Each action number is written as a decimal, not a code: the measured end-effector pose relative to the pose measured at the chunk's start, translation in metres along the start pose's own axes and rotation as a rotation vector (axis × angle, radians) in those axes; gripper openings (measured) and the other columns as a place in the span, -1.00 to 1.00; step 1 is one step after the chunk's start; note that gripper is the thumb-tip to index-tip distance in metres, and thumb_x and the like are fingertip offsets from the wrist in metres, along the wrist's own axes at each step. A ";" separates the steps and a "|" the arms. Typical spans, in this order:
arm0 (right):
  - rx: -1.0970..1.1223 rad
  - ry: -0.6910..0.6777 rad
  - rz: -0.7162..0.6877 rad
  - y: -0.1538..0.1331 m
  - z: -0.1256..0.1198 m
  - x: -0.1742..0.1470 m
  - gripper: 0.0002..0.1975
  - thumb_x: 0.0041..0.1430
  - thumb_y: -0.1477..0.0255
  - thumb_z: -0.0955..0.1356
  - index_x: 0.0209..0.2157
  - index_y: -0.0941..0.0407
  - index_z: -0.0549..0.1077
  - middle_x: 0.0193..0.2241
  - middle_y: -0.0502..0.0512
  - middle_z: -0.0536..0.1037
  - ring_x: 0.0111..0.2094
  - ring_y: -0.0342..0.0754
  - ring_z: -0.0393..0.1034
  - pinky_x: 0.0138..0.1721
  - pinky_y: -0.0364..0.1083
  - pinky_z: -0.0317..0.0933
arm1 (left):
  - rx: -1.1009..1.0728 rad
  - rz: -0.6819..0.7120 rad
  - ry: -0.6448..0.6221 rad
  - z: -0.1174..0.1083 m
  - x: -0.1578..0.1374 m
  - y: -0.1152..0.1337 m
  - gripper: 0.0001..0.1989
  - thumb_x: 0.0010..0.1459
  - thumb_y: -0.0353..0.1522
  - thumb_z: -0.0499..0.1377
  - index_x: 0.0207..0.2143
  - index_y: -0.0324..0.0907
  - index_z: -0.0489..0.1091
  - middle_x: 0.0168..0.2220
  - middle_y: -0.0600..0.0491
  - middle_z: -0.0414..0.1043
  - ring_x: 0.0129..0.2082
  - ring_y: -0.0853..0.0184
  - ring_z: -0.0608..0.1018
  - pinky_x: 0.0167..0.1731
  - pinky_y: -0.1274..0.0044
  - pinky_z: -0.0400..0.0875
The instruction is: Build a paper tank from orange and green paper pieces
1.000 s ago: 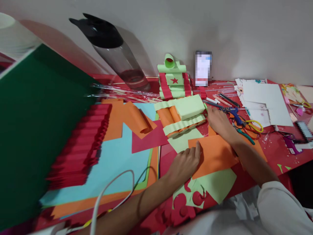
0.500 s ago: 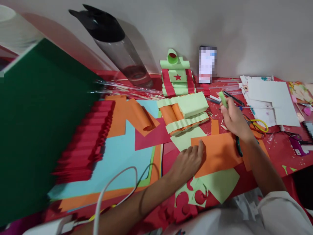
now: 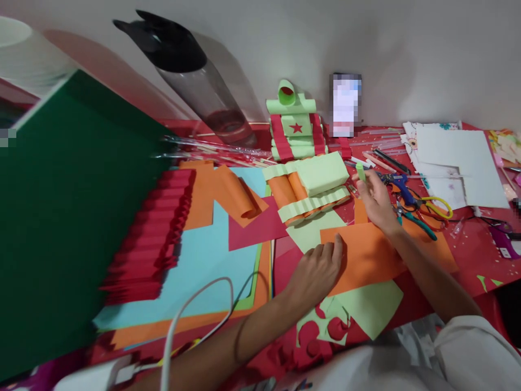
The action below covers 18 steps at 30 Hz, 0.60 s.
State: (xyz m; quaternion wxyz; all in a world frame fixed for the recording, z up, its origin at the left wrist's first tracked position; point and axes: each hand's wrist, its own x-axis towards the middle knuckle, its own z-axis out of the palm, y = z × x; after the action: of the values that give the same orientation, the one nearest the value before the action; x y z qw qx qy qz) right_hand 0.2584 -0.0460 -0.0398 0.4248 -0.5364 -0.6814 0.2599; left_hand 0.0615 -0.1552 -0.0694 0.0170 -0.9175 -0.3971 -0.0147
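Observation:
My left hand [image 3: 316, 267] rests on the left edge of an orange paper sheet [image 3: 364, 260], its index finger stretched out and the others bent. A small light-green paper roll [image 3: 360, 171] is pinched upright between the fingers of my right hand [image 3: 376, 200], above the sheet's far edge. Just beyond, to the left, lies a paper model of orange rolls with a green box and pleated green strips [image 3: 323, 174]. Behind it stands a green and red paper model [image 3: 296, 130] with a red star. Under the orange sheet a light-green piece [image 3: 370, 309] pokes out.
A blue glue gun [image 3: 402, 190], pliers [image 3: 421, 224] and yellow-handled scissors [image 3: 439, 203] lie right of my right hand. A phone [image 3: 345, 106] leans on the wall. Left are a bottle [image 3: 211, 95], pleated red paper [image 3: 152, 233], a green board [image 3: 81, 217] and a white cable [image 3: 199, 288].
My right hand has moved left and slightly lower with the green roll, uncovering the glue gun and pliers. My left hand stays on the orange sheet.

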 end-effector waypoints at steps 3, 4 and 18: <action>-0.037 0.119 -0.015 -0.014 -0.010 -0.009 -0.67 0.39 0.13 0.31 -0.16 0.09 0.54 -0.08 0.20 0.47 0.00 0.09 0.42 -0.05 0.02 0.41 | 0.012 0.014 -0.021 -0.006 -0.003 0.001 -0.58 0.27 -0.55 0.11 0.17 -0.40 0.32 -0.30 -0.06 0.49 -0.39 0.25 0.59 -0.46 0.48 0.50; -0.029 0.147 0.008 -0.019 -0.012 -0.014 -0.67 0.38 0.13 0.32 -0.16 0.09 0.56 -0.13 0.19 0.49 -0.07 0.08 0.45 -0.08 0.03 0.43 | 0.008 0.012 -0.030 -0.008 -0.004 0.001 -0.58 0.26 -0.56 0.11 0.18 -0.40 0.32 -0.29 -0.06 0.50 -0.38 0.25 0.59 -0.44 0.48 0.51; 0.123 -0.169 0.221 -0.016 0.028 -0.079 -0.89 0.19 0.35 0.41 -0.37 0.10 0.46 -0.55 -0.05 0.51 -0.55 -0.14 0.36 -0.48 -0.18 0.28 | 0.058 0.032 -0.058 -0.022 -0.010 0.010 -0.66 0.16 -0.67 0.12 -0.02 -0.45 0.49 -0.41 -0.05 0.46 -0.46 0.25 0.56 -0.56 0.51 0.41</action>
State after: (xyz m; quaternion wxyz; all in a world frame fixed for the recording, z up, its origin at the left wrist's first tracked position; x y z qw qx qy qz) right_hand 0.2318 -0.1225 -0.0646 0.3669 -0.5572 -0.6343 0.3906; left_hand 0.0616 -0.1697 -0.0481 0.0323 -0.9229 -0.3830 0.0238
